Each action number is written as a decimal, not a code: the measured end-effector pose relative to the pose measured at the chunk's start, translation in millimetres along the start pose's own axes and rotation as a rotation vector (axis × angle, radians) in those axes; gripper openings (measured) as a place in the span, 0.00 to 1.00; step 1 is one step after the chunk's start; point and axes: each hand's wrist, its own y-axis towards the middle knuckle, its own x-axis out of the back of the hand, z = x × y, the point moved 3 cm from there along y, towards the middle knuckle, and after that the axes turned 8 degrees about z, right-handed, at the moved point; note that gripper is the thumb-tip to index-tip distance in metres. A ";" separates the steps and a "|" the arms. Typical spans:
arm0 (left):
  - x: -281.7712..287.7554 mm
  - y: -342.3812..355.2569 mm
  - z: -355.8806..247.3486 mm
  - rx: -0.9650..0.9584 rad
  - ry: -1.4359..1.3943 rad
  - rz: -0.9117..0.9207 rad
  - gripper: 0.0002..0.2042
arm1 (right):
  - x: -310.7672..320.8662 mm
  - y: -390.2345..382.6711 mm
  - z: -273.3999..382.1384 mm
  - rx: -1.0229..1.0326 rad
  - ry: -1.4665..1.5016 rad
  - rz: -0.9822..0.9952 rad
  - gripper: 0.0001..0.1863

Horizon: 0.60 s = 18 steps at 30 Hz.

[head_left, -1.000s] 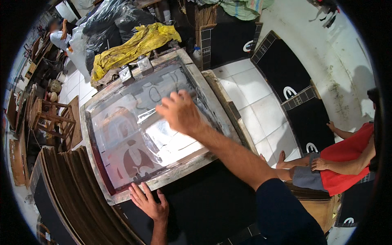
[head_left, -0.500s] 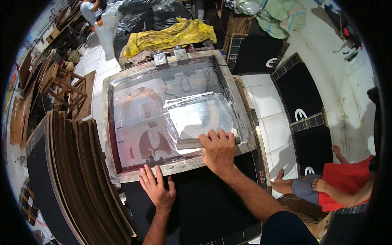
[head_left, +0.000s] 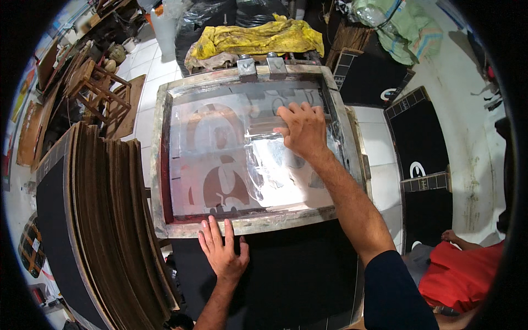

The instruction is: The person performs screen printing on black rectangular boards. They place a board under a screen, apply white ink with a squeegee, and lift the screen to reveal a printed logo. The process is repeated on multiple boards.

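Note:
A wooden-framed printing screen [head_left: 275, 224] lies flat in front of me, with large rounded shapes showing in its translucent mesh [head_left: 184, 165]. My right hand [head_left: 305, 129] is closed round a squeegee [head_left: 263, 127] toward the screen's far right part. Most of the squeegee is hidden by the hand. A wet, shiny area of mesh stretches from it toward the near rail. My left hand [head_left: 224, 256] is open, fingers spread, with its fingertips resting on the near rail left of the middle. Under both the hand and the frame's near edge is a black board [head_left: 297, 269].
Two metal clamps [head_left: 247, 70] hold the frame's far rail, and a yellow cloth [head_left: 258, 39] lies behind them. A tall stack of boards [head_left: 118, 220] stands close on my left. Printed black boards [head_left: 421, 132] lie along the right. A person in red [head_left: 465, 269] is at the lower right.
My right hand has moved the squeegee from the near rail to the far part of the screen. My left hand stays on the near rail. The person in red has shifted lower in view.

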 end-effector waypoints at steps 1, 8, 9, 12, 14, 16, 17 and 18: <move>-0.5 -0.4 0.2 -0.001 -0.004 0.009 0.36 | -0.6 -9.4 1.2 0.002 0.005 0.023 0.18; 0.3 0.1 0.6 0.000 -0.033 0.016 0.36 | 44.1 -126.0 43.9 -0.064 0.016 0.299 0.21; 0.7 0.3 0.7 -0.004 -0.033 0.015 0.37 | 46.9 -128.5 43.1 -0.068 0.053 0.363 0.22; 1.4 0.7 0.6 -0.008 -0.037 0.013 0.37 | 41.4 -92.6 25.3 -0.024 0.078 0.289 0.21; 1.0 0.7 0.8 -0.002 -0.036 0.025 0.38 | 29.6 -58.3 12.8 -0.018 0.045 0.162 0.18; 0.9 0.3 0.6 -0.003 -0.033 0.017 0.38 | 17.6 -20.6 4.4 -0.013 0.022 -0.043 0.14; 0.4 0.2 0.6 0.008 -0.033 0.028 0.38 | 12.3 -6.9 0.1 -0.007 0.033 -0.054 0.17; 1.1 0.4 0.3 -0.010 -0.028 0.015 0.38 | 7.1 -0.3 -1.8 -0.019 0.018 -0.011 0.17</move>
